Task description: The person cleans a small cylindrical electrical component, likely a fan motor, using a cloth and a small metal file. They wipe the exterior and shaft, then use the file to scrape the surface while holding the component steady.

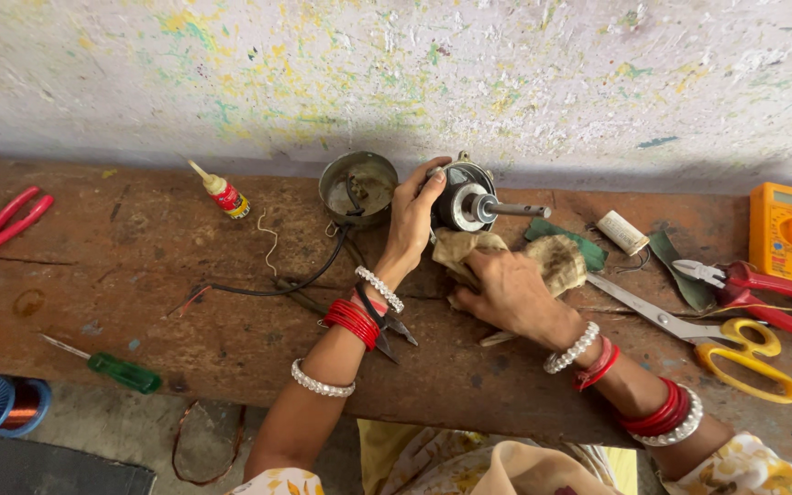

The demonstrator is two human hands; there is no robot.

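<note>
My left hand (pixel 412 218) grips a small dark motor (pixel 463 197) with a silver face and a steel shaft (pixel 515 210) that points right. It stands on a worn wooden bench (pixel 139 302). My right hand (pixel 509 291) is closed on a tan cloth (pixel 556 261), pressed against the lower front of the motor. Both wrists carry red and white bangles. A black wire (pixel 309 275) runs from the motor area leftward across the bench.
A metal cap (pixel 357 188) sits behind my left hand, a small glue bottle (pixel 222 194) to its left. Red pliers (pixel 6 225) and a green screwdriver (pixel 116 369) lie left. Yellow-handled scissors (pixel 717 341), red cutters (pixel 763 289), a yellow multimeter (pixel 788 234) and a thread spool (pixel 622 232) lie right.
</note>
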